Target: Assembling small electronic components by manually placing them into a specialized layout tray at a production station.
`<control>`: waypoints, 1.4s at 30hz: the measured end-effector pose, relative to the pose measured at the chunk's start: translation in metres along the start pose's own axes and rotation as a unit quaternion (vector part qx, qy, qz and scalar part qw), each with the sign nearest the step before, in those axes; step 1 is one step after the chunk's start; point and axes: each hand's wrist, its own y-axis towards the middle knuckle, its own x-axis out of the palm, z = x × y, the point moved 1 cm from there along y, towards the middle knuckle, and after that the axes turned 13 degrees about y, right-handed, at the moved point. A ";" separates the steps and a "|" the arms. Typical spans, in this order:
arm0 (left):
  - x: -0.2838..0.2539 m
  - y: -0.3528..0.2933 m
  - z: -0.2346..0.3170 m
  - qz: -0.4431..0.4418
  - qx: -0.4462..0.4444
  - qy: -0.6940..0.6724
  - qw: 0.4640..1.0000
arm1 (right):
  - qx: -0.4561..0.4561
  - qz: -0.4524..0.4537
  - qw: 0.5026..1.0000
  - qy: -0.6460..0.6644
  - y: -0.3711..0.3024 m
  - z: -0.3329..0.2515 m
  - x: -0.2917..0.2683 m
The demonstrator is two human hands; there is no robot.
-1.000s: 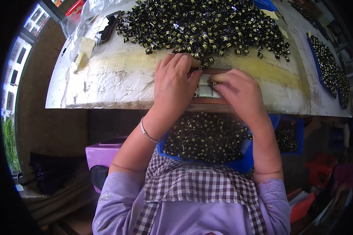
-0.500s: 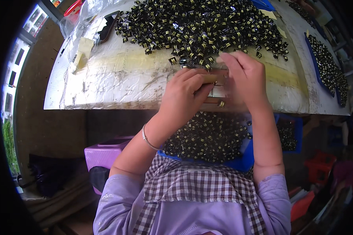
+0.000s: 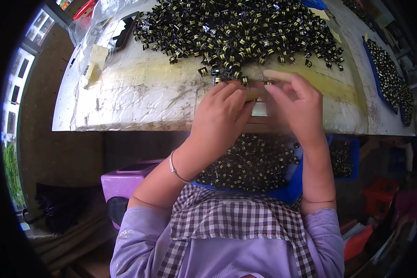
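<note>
Evidently little room lay on the near side: a ridged silver plate on a reddish-brown base sat close to the front edge of the table. The left hand covered the plate's left part, its fingers bent and close together; whether they clamped anything could not be told. The right hand hung at the plate's right side, thumb and forefinger apart, with 1 small dark part near the thumb tip; contact there was unclear.

Beyond the hands, a big heap of black and yellow parts spread its ragged lower edge, and a few loose parts lay between it and the left knuckles, so the gap was narrow. Sideways there was more room: a wide stretch of table ran left to a paper scrap and a phone, and another ran right toward a blue tray. Below the edge, a blue bin holding many such parts stood between the forearms.
</note>
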 end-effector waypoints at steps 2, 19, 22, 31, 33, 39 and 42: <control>0.001 0.002 0.004 0.026 -0.004 0.005 1.000 | -0.002 -0.016 1.000 0.007 -0.005 0.001 -0.002; -0.011 -0.005 -0.017 0.068 -0.103 0.118 0.985 | -0.033 -0.125 0.990 0.046 -0.001 -0.010 0.004; -0.012 -0.004 -0.017 0.052 -0.133 0.111 0.983 | -0.059 -0.116 0.991 0.029 -0.003 -0.008 0.005; -0.011 -0.004 -0.022 0.040 -0.156 0.084 0.983 | -0.032 -0.102 0.994 0.032 -0.004 -0.007 0.010; -0.013 -0.004 -0.021 0.062 -0.117 0.073 0.989 | -0.019 -0.110 0.993 0.031 -0.004 -0.011 0.008; -0.016 -0.004 -0.018 0.032 -0.079 0.047 0.995 | -0.012 -0.131 0.990 0.051 -0.004 -0.010 0.004; -0.017 -0.006 -0.015 0.044 -0.136 -0.008 0.990 | -0.011 -0.123 0.992 0.038 -0.008 -0.008 0.004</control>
